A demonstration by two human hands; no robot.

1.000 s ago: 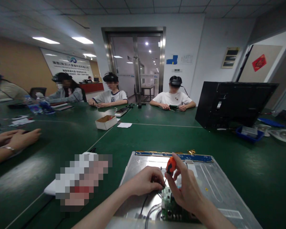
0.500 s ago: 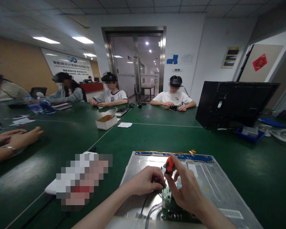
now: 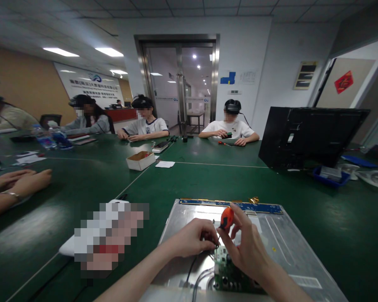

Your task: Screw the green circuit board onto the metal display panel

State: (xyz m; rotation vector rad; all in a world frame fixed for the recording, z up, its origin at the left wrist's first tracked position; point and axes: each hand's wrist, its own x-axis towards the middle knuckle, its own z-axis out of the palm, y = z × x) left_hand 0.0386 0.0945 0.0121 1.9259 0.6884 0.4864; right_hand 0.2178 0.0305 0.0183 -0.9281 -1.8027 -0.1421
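Observation:
My right hand [image 3: 250,247] grips the orange and black handle of a screwdriver [image 3: 227,217] between thumb and fingers. The screwdriver's thin shaft points down to the upper left corner of a green circuit board [image 3: 222,264]. Beside the shaft's tip, my left hand [image 3: 197,238] is closed in a pinch at that corner; whatever lies between its fingertips is too small to make out. The circuit board rests on a silvery metal panel [image 3: 290,243], partly covered by my right hand. Dark cables [image 3: 193,272] run across the panel to the left of the board.
A blue circuit strip [image 3: 233,206] lines the panel's far edge. To the left lies a white object [image 3: 69,246], largely pixelated. Further off are a small white box [image 3: 140,161], a black monitor [image 3: 311,134] and a blue tray [image 3: 330,178]. Another person's hands [image 3: 28,182] are at the left.
The screwdriver handle has turned and tilted slightly right within my right hand's fingers. My left hand stays in place. A person across the table has raised a small dark object.

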